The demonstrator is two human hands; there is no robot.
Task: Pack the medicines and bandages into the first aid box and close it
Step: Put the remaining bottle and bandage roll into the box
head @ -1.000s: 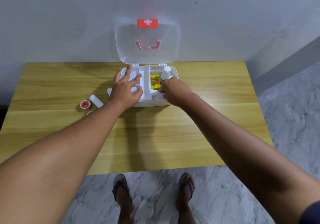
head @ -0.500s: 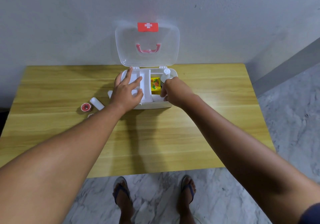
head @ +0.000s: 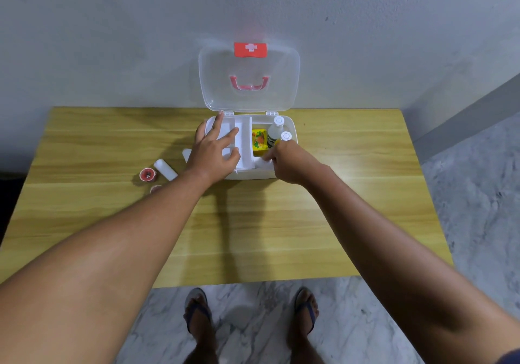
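Your first aid box (head: 253, 174) sits on the wooden table (head: 281, 223) at the far edge, against the wall, with its clear lid (head: 249, 65) standing upright behind it. Inside the box, a white divided tray (head: 243, 138) fills the left half. To the right of the tray you can see a yellow carton (head: 259, 141), and right of that carton two clear bottles with white caps: one bottle (head: 275, 132) toward the hinge, the other bottle's cap (head: 286, 136) just beside it near the box's right wall.

Your left hand (head: 215, 152) lies flat on the tray, fingers (head: 218, 120) spread, the longest reaching almost to the hinge edge of the box; it grips nothing. Your right hand (head: 292, 163) is curled over the box's front right corner, its fingertips (head: 268, 158) pressed together down onto something white in the front of the box, just below the yellow carton. Whether they pinch it or only press on it cannot be told.

Left of the box, still out on the table, lie a white roll (head: 165, 169), a small red-rimmed roll (head: 147, 174) just beyond it, another reddish item (head: 155, 188) partly hidden by your left forearm, and a white piece (head: 186, 154) touching the box's left wall behind your left hand.
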